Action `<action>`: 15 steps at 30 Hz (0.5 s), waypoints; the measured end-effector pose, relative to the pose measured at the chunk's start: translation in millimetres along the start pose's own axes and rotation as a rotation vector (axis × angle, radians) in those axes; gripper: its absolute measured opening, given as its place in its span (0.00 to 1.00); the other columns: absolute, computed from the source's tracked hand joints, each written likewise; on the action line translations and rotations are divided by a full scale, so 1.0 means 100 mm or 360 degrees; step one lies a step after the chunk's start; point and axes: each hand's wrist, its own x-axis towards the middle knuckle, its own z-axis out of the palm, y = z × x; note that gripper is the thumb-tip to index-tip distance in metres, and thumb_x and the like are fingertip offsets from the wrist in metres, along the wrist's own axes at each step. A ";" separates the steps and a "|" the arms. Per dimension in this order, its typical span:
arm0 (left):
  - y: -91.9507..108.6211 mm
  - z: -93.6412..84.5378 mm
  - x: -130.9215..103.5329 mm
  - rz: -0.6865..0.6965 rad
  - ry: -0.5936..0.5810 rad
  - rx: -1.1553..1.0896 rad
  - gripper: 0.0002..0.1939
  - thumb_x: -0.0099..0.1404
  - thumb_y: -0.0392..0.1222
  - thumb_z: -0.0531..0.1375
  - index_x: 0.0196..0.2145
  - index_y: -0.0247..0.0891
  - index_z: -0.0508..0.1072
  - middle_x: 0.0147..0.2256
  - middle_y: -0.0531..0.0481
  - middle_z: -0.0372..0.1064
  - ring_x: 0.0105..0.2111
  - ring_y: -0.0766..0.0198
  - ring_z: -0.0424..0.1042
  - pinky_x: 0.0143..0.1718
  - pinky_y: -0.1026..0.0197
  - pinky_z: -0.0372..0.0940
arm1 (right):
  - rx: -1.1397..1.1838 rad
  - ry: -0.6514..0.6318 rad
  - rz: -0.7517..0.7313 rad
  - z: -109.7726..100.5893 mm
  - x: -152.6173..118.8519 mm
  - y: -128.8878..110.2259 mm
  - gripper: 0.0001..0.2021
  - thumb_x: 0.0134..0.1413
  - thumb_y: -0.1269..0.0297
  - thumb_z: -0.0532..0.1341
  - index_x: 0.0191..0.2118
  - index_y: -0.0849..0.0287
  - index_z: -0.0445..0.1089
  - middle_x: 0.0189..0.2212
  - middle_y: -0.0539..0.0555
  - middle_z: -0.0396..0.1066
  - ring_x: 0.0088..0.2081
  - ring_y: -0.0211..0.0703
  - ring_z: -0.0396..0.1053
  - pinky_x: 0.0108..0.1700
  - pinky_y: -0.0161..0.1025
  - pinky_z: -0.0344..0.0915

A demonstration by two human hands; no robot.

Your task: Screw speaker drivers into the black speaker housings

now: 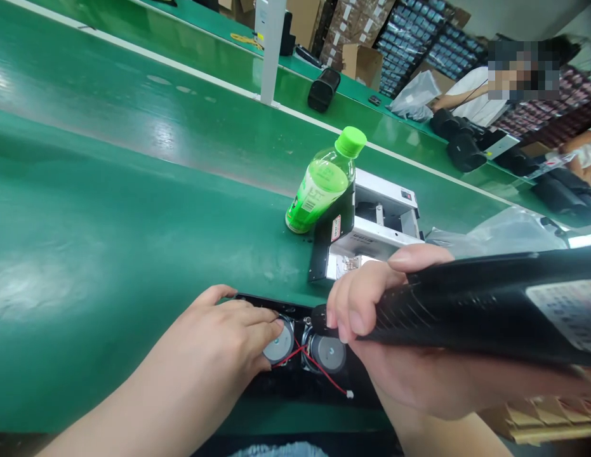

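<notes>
My right hand (366,311) is wrapped round a black electric screwdriver (466,311), held almost level with its tip pointing left. The tip end meets the area between two round speaker drivers, beside a screw; exact contact is hard to see. Both the left driver (278,343) and the right driver (329,353) sit in a black speaker housing (271,386). My left hand (233,333) grips the housing's left part, fingers over its upper edge and against the left driver. A red wire (324,373) with a white plug (349,394) lies across the housing.
A green-capped drink bottle (321,184) stands behind, touching a white and black machine (371,222). A clear plastic bag (495,231) lies to the right. Across the green bench (133,241) rises a white post (273,57). Another person (476,95) works at the far bench.
</notes>
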 end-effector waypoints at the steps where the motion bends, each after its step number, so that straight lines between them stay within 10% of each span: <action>1: 0.00 0.00 0.00 0.0002 0.0008 -0.0001 0.13 0.70 0.35 0.69 0.49 0.51 0.82 0.47 0.64 0.86 0.43 0.58 0.84 0.51 0.49 0.55 | 0.0018 0.0014 -0.0020 0.00 0.00 0.03 0.31 0.57 0.23 0.62 0.44 0.48 0.72 0.21 0.48 0.74 0.20 0.49 0.70 0.26 0.48 0.73; 15: 0.05 0.16 -0.08 0.0049 0.0280 -0.0022 0.11 0.74 0.37 0.62 0.48 0.52 0.81 0.45 0.64 0.86 0.40 0.59 0.83 0.53 0.48 0.53 | 0.0113 -0.0066 -0.0107 -0.03 0.03 0.09 0.31 0.63 0.26 0.59 0.47 0.51 0.79 0.22 0.51 0.75 0.20 0.47 0.71 0.24 0.46 0.71</action>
